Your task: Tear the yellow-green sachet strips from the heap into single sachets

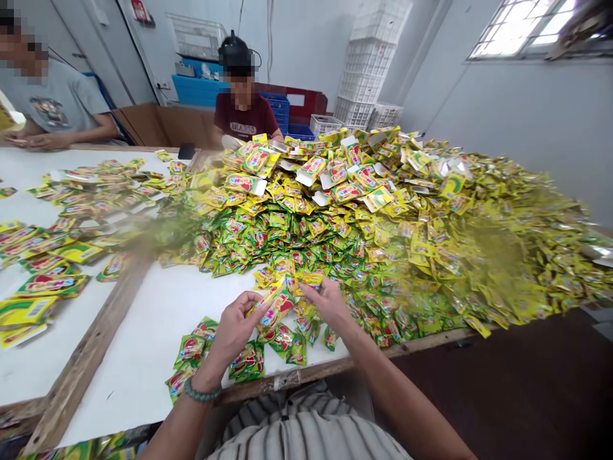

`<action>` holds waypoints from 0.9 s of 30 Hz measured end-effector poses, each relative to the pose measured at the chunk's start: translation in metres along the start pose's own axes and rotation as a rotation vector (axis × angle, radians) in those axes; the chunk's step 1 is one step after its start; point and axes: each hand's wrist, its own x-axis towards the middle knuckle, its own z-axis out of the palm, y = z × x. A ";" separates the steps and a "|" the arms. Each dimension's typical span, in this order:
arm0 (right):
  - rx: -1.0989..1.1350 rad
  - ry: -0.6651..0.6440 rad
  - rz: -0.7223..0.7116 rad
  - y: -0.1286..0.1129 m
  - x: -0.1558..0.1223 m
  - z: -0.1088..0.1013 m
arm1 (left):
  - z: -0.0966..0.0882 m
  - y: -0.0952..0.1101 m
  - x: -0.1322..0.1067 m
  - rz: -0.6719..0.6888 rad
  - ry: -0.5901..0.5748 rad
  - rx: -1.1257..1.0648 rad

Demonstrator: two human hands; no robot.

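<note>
My left hand [234,332] is closed around a small stack of green, yellow and red sachets [276,308], held just above the white table top [153,332]. My right hand [326,299] pinches a yellow sachet [306,279] at the near edge of the big heap of sachets [364,230], right beside the stack. Several loose sachets [249,361] lie on the table under my hands, and a beaded band circles my left wrist.
A second white table [29,370] on the left carries flat yellow cartons and sachets. One person sits at the far side in a dark red shirt [244,118], another in grey [52,102] at the far left. White crates [368,64] and blue bins stand against the wall.
</note>
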 end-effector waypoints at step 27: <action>-0.510 -0.131 -0.301 -0.007 0.000 -0.004 | 0.010 -0.019 -0.008 -0.004 -0.049 -0.204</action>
